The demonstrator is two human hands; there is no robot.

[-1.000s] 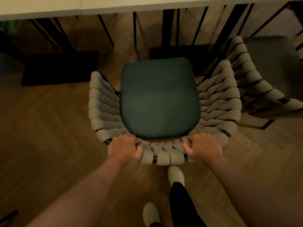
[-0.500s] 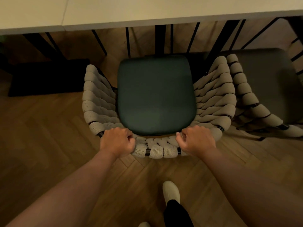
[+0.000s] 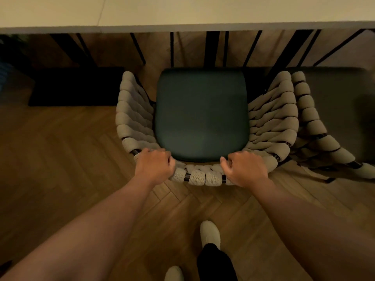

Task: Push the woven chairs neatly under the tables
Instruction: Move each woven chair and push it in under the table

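Observation:
A woven chair (image 3: 134, 120) with beige rope arms and a dark green seat cushion (image 3: 202, 114) stands in front of me, facing the pale table (image 3: 182, 15). The cushion's front edge sits a little short of the table's edge. My left hand (image 3: 154, 167) grips the chair's back rail at its left. My right hand (image 3: 245, 169) grips the same rail at its right, fingers curled over the weave. A second woven chair (image 3: 312, 126) with a grey seat stands touching the first one's right arm.
Black metal table legs (image 3: 211, 49) run down behind the chair. A dark mat (image 3: 75, 86) lies on the herringbone wood floor at the left under the table. My feet in pale shoes (image 3: 210, 234) stand just behind the chair.
The chair has slid forward toward the table with both hands on its back rail, and it now sits against the chair on the right. My feet have stepped forward after it.

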